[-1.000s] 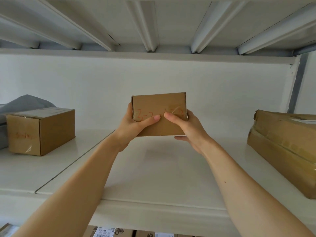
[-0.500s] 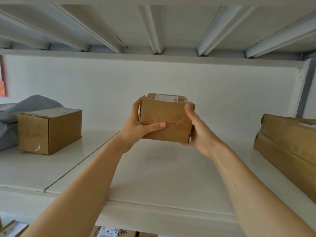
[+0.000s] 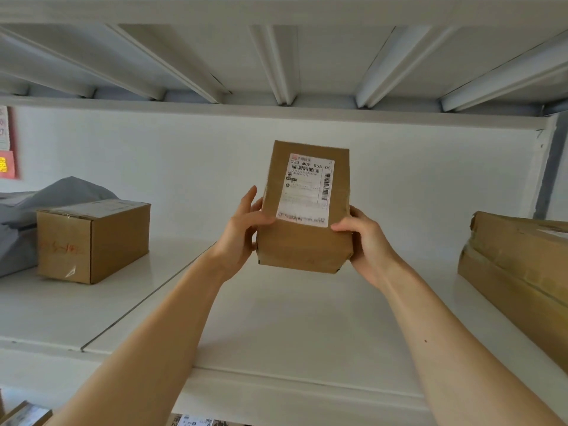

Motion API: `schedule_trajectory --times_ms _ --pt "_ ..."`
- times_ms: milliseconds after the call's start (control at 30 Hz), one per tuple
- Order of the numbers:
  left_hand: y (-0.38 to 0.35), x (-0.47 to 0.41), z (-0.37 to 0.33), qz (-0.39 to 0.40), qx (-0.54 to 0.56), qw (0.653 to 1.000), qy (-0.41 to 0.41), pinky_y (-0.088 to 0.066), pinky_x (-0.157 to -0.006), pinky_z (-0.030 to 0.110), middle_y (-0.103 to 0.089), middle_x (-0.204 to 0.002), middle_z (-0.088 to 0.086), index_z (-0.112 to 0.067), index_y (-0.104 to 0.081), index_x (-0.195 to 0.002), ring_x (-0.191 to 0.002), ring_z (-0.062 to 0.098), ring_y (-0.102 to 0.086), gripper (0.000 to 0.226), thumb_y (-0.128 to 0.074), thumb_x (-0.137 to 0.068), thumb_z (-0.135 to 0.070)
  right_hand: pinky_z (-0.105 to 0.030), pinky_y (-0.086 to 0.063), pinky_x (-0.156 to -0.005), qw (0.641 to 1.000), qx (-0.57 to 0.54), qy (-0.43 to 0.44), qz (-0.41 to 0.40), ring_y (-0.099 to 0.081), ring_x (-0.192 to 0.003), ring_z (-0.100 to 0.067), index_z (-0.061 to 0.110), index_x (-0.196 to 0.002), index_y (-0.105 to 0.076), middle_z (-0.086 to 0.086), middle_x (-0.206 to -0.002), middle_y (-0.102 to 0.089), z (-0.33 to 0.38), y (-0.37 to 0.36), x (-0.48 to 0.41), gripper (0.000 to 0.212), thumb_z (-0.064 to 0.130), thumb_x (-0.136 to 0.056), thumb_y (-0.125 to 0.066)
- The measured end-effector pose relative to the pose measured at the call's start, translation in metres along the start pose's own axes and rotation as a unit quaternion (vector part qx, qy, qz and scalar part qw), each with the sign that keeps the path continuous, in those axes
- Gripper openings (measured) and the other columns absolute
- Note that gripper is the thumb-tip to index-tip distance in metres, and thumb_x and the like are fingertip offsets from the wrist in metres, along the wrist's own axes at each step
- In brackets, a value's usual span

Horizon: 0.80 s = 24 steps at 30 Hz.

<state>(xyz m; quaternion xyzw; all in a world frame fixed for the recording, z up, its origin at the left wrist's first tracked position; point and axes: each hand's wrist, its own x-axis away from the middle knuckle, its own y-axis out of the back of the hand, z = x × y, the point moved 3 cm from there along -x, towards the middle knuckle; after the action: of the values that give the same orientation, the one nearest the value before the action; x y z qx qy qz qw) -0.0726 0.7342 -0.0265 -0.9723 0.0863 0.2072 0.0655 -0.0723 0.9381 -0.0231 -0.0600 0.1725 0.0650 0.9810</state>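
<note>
A small brown cardboard box [image 3: 302,241] is held up in the air above the white shelf [image 3: 276,318], in the middle of the view. Its face with the white shipping label [image 3: 307,189] is tilted toward me. My left hand [image 3: 238,229] grips the box's left side, thumb on the front face. My right hand [image 3: 367,238] grips the right side, thumb near the label's lower corner. The box does not touch the shelf.
A medium cardboard box [image 3: 92,241] with red writing stands on the shelf at the left, a grey bag [image 3: 37,201] behind it. A large taped carton [image 3: 519,272] lies at the right. Another shelf's underside [image 3: 276,56] runs overhead. More parcels [image 3: 24,415] show below.
Both hands have tipped the box toward me, so the labelled face now shows instead of the side with red writing. The box has also come nearer to the camera.
</note>
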Motion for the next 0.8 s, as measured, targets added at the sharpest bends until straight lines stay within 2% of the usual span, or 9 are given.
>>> schedule_trajectory --times_ms 67,167,200,300,433,533,633,700,800 --pt "-0.002 -0.001 0.001 -0.031 -0.039 0.999 -0.011 -0.046 -0.108 0.046 -0.053 -0.145 -0.006 -0.026 -0.026 -0.156 -0.125 0.02 -0.057 0.097 -0.077 -0.074 -0.018 -0.028 -0.053 -0.081 0.998 0.039 0.036 -0.018 -0.066 -0.109 -0.019 0.018 -0.129 -0.056 -0.001 -0.12 -0.07 0.002 -0.002 0.0 0.047 0.004 -0.085 -0.066" --pt "-0.003 -0.003 0.002 -0.099 -0.079 0.991 -0.041 -0.06 -0.081 0.027 -0.065 -0.119 -0.01 -0.019 -0.045 -0.141 -0.096 0.007 -0.07 0.065 -0.078 -0.085 -0.013 -0.036 -0.056 -0.093 0.992 0.085 0.075 -0.058 -0.067 -0.109 -0.014 0.02 -0.129 -0.057 0.006 -0.118 -0.07 0.002 -0.001 -0.002 0.051 0.006 -0.084 -0.075" --pt "-0.003 -0.004 0.002 -0.114 -0.084 0.989 -0.046 -0.06 -0.076 0.024 -0.064 -0.119 -0.009 -0.017 -0.047 -0.137 -0.094 0.006 -0.069 0.063 -0.079 -0.084 -0.015 -0.036 -0.056 -0.095 0.99 0.091 0.085 -0.063 -0.066 -0.11 -0.013 0.019 -0.13 -0.056 0.007 -0.118 -0.07 0.002 -0.002 -0.002 0.054 0.007 -0.082 -0.078" --pt "-0.003 -0.005 0.003 -0.127 -0.089 0.987 -0.04 -0.06 -0.076 0.025 -0.064 -0.124 0.001 -0.016 -0.044 -0.13 -0.099 0.012 -0.069 0.067 -0.084 -0.077 -0.022 -0.032 -0.056 -0.093 0.984 0.107 0.114 -0.083 -0.066 -0.109 -0.01 0.018 -0.135 -0.053 0.009 -0.12 -0.068 0.004 -0.002 -0.002 0.063 0.014 -0.079 -0.082" --pt "-0.008 -0.006 0.003 -0.143 -0.106 0.983 -0.047 -0.057 -0.064 0.017 -0.065 -0.117 0.0 -0.015 -0.043 -0.12 -0.092 0.009 -0.07 0.064 -0.085 -0.074 -0.029 -0.022 -0.057 -0.085 0.975 0.121 0.147 -0.111 -0.067 -0.107 -0.007 0.02 -0.135 -0.052 0.01 -0.121 -0.067 0.007 -0.003 0.0 0.067 0.02 -0.077 -0.085" --pt "-0.008 -0.007 0.005 -0.15 -0.105 0.982 -0.05 -0.059 -0.069 0.021 -0.064 -0.121 0.003 -0.015 -0.043 -0.12 -0.1 0.014 -0.069 0.064 -0.086 -0.073 -0.025 -0.019 -0.058 -0.079 0.975 0.108 0.166 -0.103 -0.067 -0.103 -0.004 0.024 -0.137 -0.046 0.014 -0.117 -0.065 0.008 -0.004 0.003 0.072 0.01 -0.077 -0.083" --pt "-0.009 -0.011 0.007 -0.129 -0.15 0.979 -0.038 -0.059 -0.089 0.034 -0.062 -0.127 -0.001 -0.019 -0.044 -0.135 -0.115 0.016 -0.062 0.079 -0.089 -0.07 -0.027 -0.018 -0.057 -0.082 0.969 0.135 0.171 -0.115 -0.063 -0.105 -0.001 0.024 -0.136 -0.043 0.011 -0.118 -0.063 0.009 -0.001 0.004 0.078 0.003 -0.074 -0.084" --pt "-0.01 -0.015 0.006 -0.124 -0.216 0.968 -0.039 -0.055 -0.096 0.038 -0.063 -0.125 -0.005 -0.024 -0.048 -0.137 -0.12 0.016 -0.057 0.085 -0.092 -0.066 -0.037 -0.02 -0.056 -0.087 0.964 0.152 0.178 -0.123 -0.06 -0.104 0.006 0.024 -0.134 -0.041 0.012 -0.118 -0.059 0.01 0.002 0.003 0.079 0.0 -0.072 -0.084" --pt "-0.022 -0.012 -0.005 -0.088 -0.178 0.98 -0.024 -0.056 -0.09 0.029 -0.068 -0.118 -0.007 -0.025 -0.054 -0.13 -0.111 0.014 -0.064 0.077 -0.089 -0.064 -0.044 -0.012 -0.053 -0.082 0.957 0.184 0.183 -0.131 -0.055 -0.098 0.011 0.021 -0.138 -0.038 0.015 -0.119 -0.052 0.014 0.002 0.005 0.083 0.0 -0.072 -0.085"
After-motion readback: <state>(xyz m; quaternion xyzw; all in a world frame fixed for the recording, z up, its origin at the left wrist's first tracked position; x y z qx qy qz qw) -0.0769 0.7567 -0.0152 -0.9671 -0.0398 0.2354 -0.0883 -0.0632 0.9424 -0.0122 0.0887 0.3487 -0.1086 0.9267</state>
